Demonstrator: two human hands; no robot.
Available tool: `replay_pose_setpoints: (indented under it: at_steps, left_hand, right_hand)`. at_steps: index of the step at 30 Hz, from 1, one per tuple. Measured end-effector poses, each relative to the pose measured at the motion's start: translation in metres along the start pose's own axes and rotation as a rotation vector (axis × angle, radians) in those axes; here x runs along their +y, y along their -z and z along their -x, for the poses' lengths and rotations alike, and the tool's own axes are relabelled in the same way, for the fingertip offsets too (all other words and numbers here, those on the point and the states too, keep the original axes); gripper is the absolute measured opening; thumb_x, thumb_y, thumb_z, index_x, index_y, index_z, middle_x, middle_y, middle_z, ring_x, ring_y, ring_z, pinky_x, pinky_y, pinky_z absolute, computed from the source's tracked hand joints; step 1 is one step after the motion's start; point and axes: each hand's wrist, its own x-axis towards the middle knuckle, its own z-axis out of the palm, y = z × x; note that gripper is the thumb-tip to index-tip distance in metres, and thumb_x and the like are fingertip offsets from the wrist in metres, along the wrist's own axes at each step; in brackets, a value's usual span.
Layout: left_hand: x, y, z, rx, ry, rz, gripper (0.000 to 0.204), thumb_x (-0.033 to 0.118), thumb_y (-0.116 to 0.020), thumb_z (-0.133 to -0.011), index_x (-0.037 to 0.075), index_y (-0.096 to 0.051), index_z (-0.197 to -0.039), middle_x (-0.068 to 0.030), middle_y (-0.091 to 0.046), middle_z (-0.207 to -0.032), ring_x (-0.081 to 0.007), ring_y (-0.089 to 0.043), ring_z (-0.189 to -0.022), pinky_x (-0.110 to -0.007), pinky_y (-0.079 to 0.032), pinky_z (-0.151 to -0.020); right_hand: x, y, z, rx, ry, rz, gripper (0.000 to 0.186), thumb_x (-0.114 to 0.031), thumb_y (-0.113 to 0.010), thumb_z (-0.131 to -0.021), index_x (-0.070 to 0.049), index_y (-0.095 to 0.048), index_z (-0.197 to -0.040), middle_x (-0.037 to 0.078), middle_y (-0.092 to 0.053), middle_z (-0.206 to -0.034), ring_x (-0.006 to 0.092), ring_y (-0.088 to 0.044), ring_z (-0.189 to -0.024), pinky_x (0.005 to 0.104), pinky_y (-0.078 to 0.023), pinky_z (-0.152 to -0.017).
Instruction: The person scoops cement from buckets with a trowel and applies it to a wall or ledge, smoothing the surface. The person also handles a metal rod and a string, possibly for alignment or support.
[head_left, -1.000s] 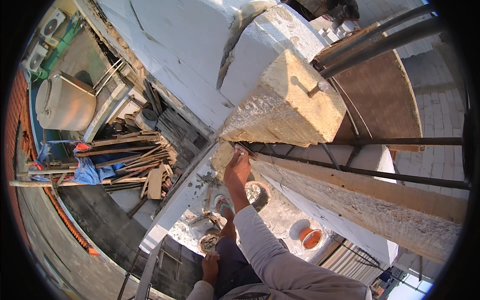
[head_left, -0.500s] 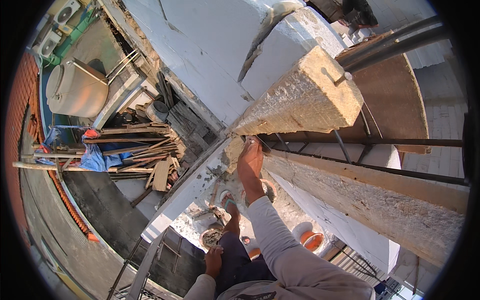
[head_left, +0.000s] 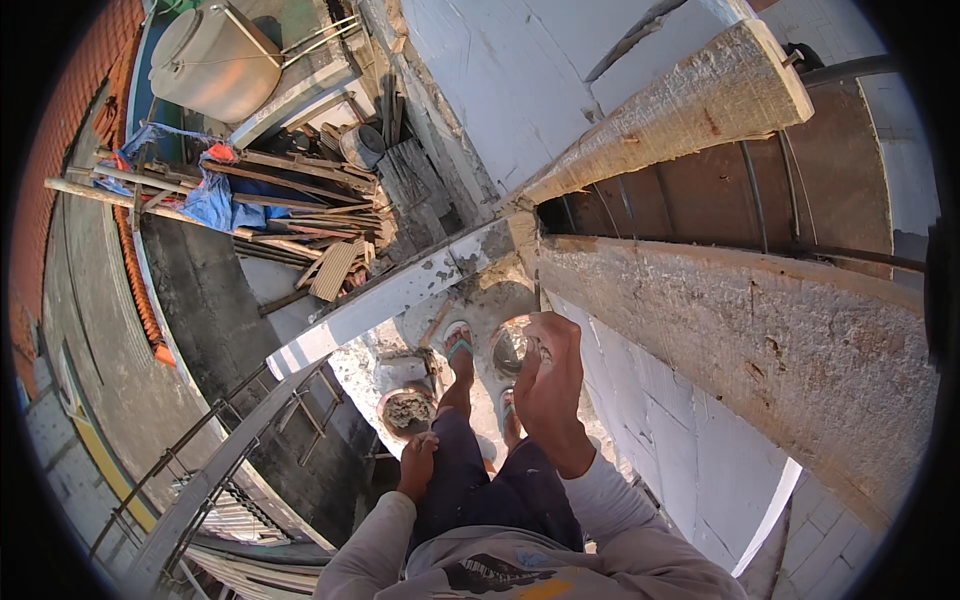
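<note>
Looking down in the head view, we have our right hand [head_left: 555,385] lifted, fingers bent inward; whether it pinches anything small, we cannot tell. A round tub [head_left: 495,345] shows below it. Our left hand [head_left: 418,466] is curled by the thigh [head_left: 452,480], its palm hidden, so its hold is unclear too. The rough lower plank [head_left: 740,330] slants away to the right, facing the upper plank [head_left: 670,110]. We judge it stiff, heavy and splintery, best gripped along its long edges.
</note>
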Motion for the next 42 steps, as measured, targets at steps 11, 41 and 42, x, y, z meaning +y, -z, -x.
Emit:
replay_pose_setpoints:
  at_steps: [11,41,42]
  left_hand:
    - [-0.166,-0.049,0.057,0.267,0.032,0.052,0.036,0.025,-0.058,-0.103,-0.003,-0.068,-0.122,-0.0083,-0.073,-0.102,-0.0154,-0.066,-0.093,-0.029,-0.050,-0.087]
    - [-0.679,-0.200,0.075,0.864,0.622,0.653,0.043,0.022,-0.075,-0.093,-0.001,-0.062,-0.127,-0.0087,-0.069,-0.104,-0.0177,-0.062,-0.092,-0.032,-0.049,-0.087]
    - [-0.669,-0.195,0.081,0.718,0.575,0.746,0.040,0.023,-0.074,-0.094,-0.001,-0.064,-0.125,-0.0078,-0.069,-0.103,-0.0165,-0.062,-0.090,-0.031,-0.049,-0.087]
  right_hand:
    - [0.151,0.043,0.274,-0.383,-0.526,-0.011,0.017,-0.010,-0.045,-0.106,0.003,-0.054,-0.109,0.019,-0.063,-0.097,0.0298,-0.067,-0.083,0.0408,-0.052,-0.080]
    - [0.382,-0.301,0.740,-1.660,0.237,0.241,0.042,-0.021,-0.067,-0.094,0.003,-0.054,-0.125,0.026,-0.068,-0.091,0.0348,-0.072,-0.087,0.0460,-0.055,-0.072]
    - [0.374,-0.302,0.761,-1.777,0.197,0.275,0.049,-0.022,-0.070,-0.092,0.006,-0.051,-0.126,0.028,-0.067,-0.090,0.0373,-0.072,-0.087,0.0472,-0.055,-0.071]
